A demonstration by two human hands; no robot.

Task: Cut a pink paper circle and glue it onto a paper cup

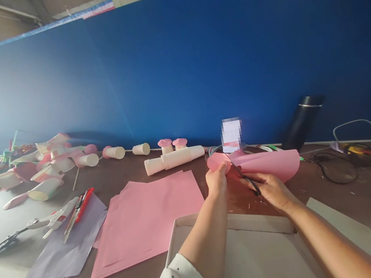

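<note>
A curled sheet of pink paper (272, 164) is held up above the brown table. My left hand (218, 178) is closed on its left part, thumb on top. My right hand (269, 190) is closed round the dark handles of a pair of scissors (250, 182). The blades point up and left, against the paper beside my left hand; how far they are apart I cannot tell. Under my forearms lies a shallow white box lid (261, 245). Left of it lie several flat pink sheets (149, 217).
A stack of paper cups (178, 158) and two pink-topped cups (179, 144) lie and stand along the blue partition (172, 64). At left are a glue gun (55, 217), a red cutter (81, 206) and a pile of cups (49, 163). A black bottle (301, 123) and cables (338, 169) are at right.
</note>
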